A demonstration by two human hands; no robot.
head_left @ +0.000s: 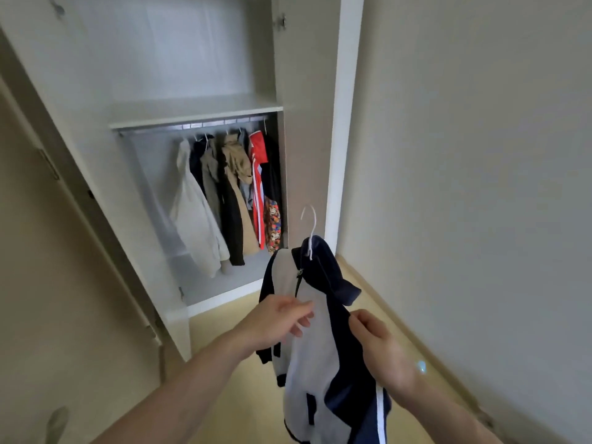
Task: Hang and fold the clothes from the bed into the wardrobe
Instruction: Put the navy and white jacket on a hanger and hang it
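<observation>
Navy-and-grey jacket point(315, 341) on a white hanger point(309, 230), held up in front of the open wardrobe point(198, 110).

Pinched at the grey front panel by the left hand point(282, 318), gripped at the navy edge by the right hand point(378, 347), fingers of both curled on the cloth. Hanger hook free in the air, just right of the wardrobe's lower opening. Inside the wardrobe, under the shelf, a rail point(192, 125) with hung clothes point(230, 193): white, dark, beige, red.
</observation>
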